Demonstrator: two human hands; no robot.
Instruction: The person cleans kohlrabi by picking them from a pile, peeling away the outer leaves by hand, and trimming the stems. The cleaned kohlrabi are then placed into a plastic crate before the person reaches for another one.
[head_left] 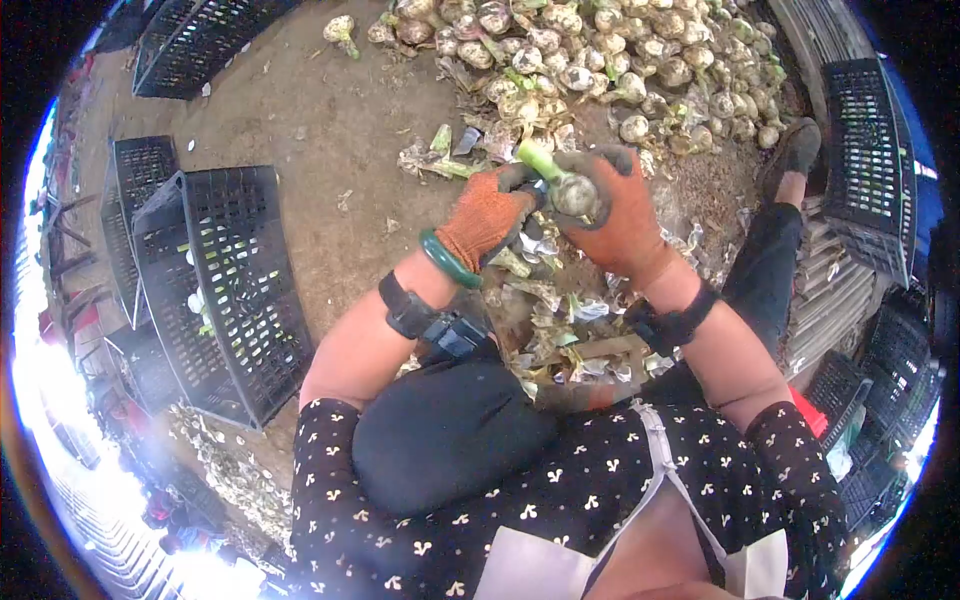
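Both hands wear orange work gloves with dark fingers. My right hand [625, 210] is closed round a garlic bulb [575, 195], whose cut green stem points up and to the left. Close beside the bulb, my left hand [490, 215] is closed, its fingertips near the bulb's left side. A small dark item with a pale glint shows at those fingertips; I cannot make out what it is. Beneath the hands lie loose papery skins and stem scraps [545, 290]. Ahead is a large heap of garlic bulbs [640, 60] with dirty whitish skins.
A black plastic crate [235, 290] with some pale pieces inside stands at left, another crate [195, 45] at upper left. More black crates [868, 160] line the right side. A single bulb [340, 30] lies apart on the dirt floor [310, 150]. My knee [450, 430] is in front.
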